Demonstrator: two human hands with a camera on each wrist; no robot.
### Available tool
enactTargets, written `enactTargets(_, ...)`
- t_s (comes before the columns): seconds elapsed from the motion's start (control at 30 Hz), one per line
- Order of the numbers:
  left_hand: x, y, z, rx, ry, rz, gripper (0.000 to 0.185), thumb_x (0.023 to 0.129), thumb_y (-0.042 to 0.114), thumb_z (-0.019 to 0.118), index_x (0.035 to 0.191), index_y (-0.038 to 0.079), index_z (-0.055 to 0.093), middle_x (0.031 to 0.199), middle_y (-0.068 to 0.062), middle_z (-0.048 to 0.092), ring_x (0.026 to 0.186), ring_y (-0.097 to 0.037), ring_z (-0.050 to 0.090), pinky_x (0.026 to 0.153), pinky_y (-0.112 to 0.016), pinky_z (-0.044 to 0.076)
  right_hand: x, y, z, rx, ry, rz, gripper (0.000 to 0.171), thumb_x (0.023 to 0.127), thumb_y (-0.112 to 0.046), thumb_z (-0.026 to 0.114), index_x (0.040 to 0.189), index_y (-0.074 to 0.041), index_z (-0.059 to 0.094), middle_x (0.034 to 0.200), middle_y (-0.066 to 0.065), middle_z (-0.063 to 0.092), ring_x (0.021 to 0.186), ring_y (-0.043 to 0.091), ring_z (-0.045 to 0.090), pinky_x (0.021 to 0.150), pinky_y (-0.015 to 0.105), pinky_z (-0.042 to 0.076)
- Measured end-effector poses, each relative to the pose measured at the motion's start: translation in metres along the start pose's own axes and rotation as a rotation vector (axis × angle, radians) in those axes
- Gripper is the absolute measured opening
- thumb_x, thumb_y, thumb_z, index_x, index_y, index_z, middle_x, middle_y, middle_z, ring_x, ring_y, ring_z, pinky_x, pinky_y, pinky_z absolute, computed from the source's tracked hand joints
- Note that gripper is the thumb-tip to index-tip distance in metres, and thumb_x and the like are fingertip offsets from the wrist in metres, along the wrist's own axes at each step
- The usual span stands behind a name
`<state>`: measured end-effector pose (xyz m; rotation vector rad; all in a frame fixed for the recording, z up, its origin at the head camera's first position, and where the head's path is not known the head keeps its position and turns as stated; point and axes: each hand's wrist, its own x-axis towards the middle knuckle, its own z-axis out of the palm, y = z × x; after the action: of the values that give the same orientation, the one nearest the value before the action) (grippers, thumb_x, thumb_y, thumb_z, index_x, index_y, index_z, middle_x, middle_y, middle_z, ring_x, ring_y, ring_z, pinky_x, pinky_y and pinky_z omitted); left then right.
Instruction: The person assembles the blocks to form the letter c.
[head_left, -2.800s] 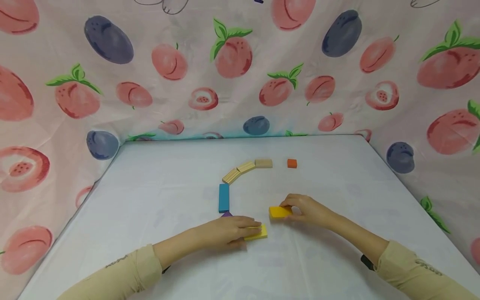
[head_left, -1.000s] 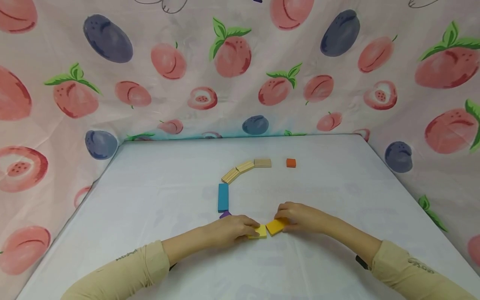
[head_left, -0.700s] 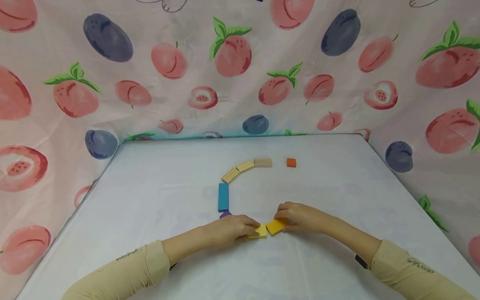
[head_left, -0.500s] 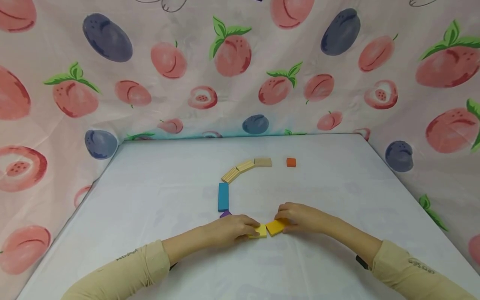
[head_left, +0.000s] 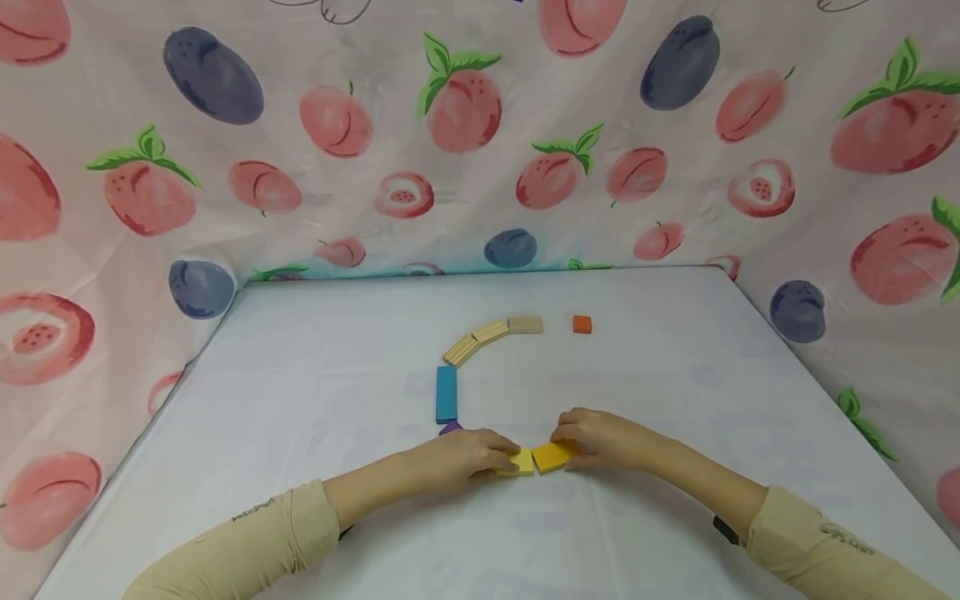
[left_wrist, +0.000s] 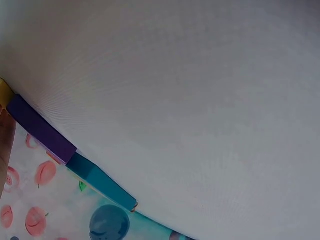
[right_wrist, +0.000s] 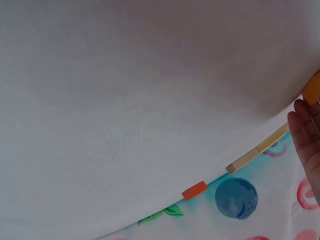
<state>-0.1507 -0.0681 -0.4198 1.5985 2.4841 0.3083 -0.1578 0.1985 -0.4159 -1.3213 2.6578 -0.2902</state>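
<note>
Low in the middle of the head view, my left hand (head_left: 461,458) holds a light yellow block (head_left: 525,463) on the table, its fingers covering the left part. To the right, my right hand (head_left: 603,439) pinches the right end of a deeper yellow block (head_left: 547,457). The near corners of these two blocks meet or almost meet. Behind the left hand a purple block (head_left: 450,428) is mostly hidden; the left wrist view shows the purple block (left_wrist: 42,129) at full length, end to end with a blue block (left_wrist: 100,180).
From the blue block, a curve of striped and plain wooden blocks (head_left: 491,333) bends toward the back. A small orange block (head_left: 582,325) lies apart, right of the last plain block (head_left: 525,325). A fruit-print cloth (head_left: 480,192) hangs behind the white table (head_left: 337,358).
My right hand has brought the deeper yellow block nearer and leftward, up to the light yellow one, and tilted it. In the last half second it has turned slightly flatter. The left hand shifted slightly.
</note>
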Motion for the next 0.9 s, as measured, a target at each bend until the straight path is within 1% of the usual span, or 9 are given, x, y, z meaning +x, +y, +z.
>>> enactTargets(0.1,-0.002,-0.002,-0.001,-0.007,0.026,-0.010,0.034,0.092,0.017,0.061,0.126,0.016,0.061,0.134,-0.003,0.057,0.123,-0.016,0.054,0.102,-0.025,0.045,0.001,-0.002,0.000,0.006,-0.005,0.008,0.031,0.079,-0.023,0.076,0.104,-0.007,0.068,0.095,-0.001,0.063,0.082,0.008,0.054,0.077,0.023,0.054)
enactTargets(0.2,-0.003,-0.004,-0.007,-0.017,0.074,-0.073,0.044,0.089,0.028,0.066,0.130,0.015,0.058,0.131,-0.002,0.059,0.121,-0.016,0.055,0.101,-0.027,0.047,0.002,-0.002,-0.002,0.018,-0.018,0.043,0.035,0.078,-0.026,0.077,0.106,-0.008,0.067,0.097,-0.001,0.064,0.086,0.010,0.055,0.081,0.026,0.054)
enactTargets(0.3,-0.002,-0.005,-0.012,-0.016,0.110,-0.143,0.052,0.083,0.039,0.071,0.127,0.013,0.060,0.121,-0.001,0.063,0.112,-0.015,0.058,0.096,-0.026,0.049,0.003,-0.003,-0.003,0.029,-0.028,0.065,0.036,0.077,-0.026,0.078,0.106,-0.008,0.067,0.098,-0.001,0.064,0.087,0.011,0.056,0.082,0.028,0.054)
enactTargets(0.37,0.001,-0.004,-0.012,-0.001,0.103,-0.168,0.053,0.080,0.042,0.073,0.123,0.012,0.063,0.113,0.000,0.065,0.101,-0.012,0.058,0.088,-0.021,0.051,0.003,-0.003,-0.003,0.027,-0.036,0.067,0.035,0.077,-0.026,0.077,0.105,-0.008,0.067,0.098,-0.001,0.063,0.086,0.011,0.056,0.082,0.029,0.055)
enactTargets(0.43,0.004,-0.002,-0.010,-0.006,0.086,-0.176,0.050,0.080,0.041,0.073,0.119,0.011,0.066,0.106,0.001,0.067,0.091,-0.010,0.056,0.078,-0.017,0.050,0.003,-0.002,-0.003,0.015,-0.037,0.052,0.033,0.078,-0.025,0.077,0.104,-0.008,0.067,0.097,0.000,0.063,0.085,0.011,0.055,0.081,0.028,0.055)
enactTargets(0.5,0.007,0.000,-0.009,-0.002,0.070,-0.180,0.047,0.080,0.039,0.074,0.116,0.010,0.068,0.100,0.001,0.068,0.084,-0.008,0.052,0.069,-0.013,0.045,0.003,-0.002,-0.003,0.004,-0.037,0.040,0.032,0.078,-0.023,0.078,0.103,-0.008,0.067,0.096,0.000,0.063,0.084,0.011,0.055,0.080,0.026,0.055)
enactTargets(0.57,0.008,0.002,-0.008,-0.006,0.073,-0.183,0.042,0.080,0.036,0.075,0.112,0.009,0.069,0.096,0.001,0.068,0.079,-0.007,0.049,0.064,-0.012,0.042,0.003,-0.002,-0.004,-0.003,-0.035,0.028,0.030,0.077,-0.022,0.078,0.102,-0.008,0.067,0.095,-0.001,0.063,0.084,0.011,0.054,0.080,0.025,0.054)
enactTargets(0.73,0.009,0.004,-0.006,0.017,0.104,-0.172,0.030,0.080,0.031,0.075,0.100,0.009,0.073,0.084,0.002,0.066,0.073,-0.007,0.045,0.060,-0.013,0.037,0.004,-0.002,-0.005,0.000,-0.039,0.027,0.029,0.077,-0.021,0.078,0.102,-0.008,0.068,0.094,-0.001,0.062,0.082,0.009,0.053,0.078,0.024,0.054)
enactTargets(0.9,0.010,0.003,-0.004,0.007,0.102,-0.169,0.028,0.081,0.031,0.074,0.098,0.010,0.073,0.082,0.002,0.065,0.072,-0.007,0.043,0.060,-0.014,0.035,0.005,-0.003,-0.006,0.005,-0.053,0.039,0.029,0.078,-0.020,0.077,0.102,-0.007,0.068,0.095,-0.001,0.063,0.082,0.008,0.054,0.078,0.023,0.054)
